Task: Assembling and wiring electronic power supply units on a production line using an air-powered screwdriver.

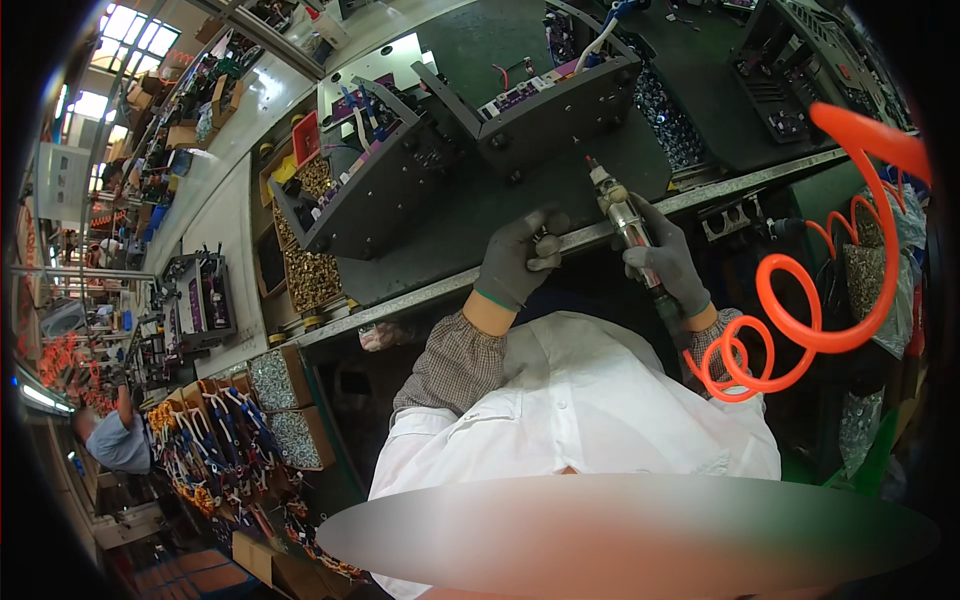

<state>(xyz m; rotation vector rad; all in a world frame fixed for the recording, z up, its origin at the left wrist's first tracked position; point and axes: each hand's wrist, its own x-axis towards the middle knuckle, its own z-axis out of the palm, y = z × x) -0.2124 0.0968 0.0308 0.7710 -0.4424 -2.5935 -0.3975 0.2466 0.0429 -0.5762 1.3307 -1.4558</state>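
My right hand (674,262), in a grey glove, is closed around a pneumatic screwdriver (626,218). The tool's tip points away from me, toward the dark metal chassis (545,125) standing on the bench, and does not touch it. A coiled orange air hose (765,370) runs from its rear end. Just left of the tool, my left hand (516,262) is over the bench's front edge, also gloved, with its fingers curled in. Whatever lies in those fingers is too small to make out. Another dark chassis (365,190) with boards and wires stands farther left.
The bench's metal edge (420,305) runs in front of me. Trays of brass-coloured fasteners (312,280) sit at the left; a heap of silvery screws (668,125) lies behind right. Wire bundles (215,440) hang lower left. A co-worker (118,440) is at far left.
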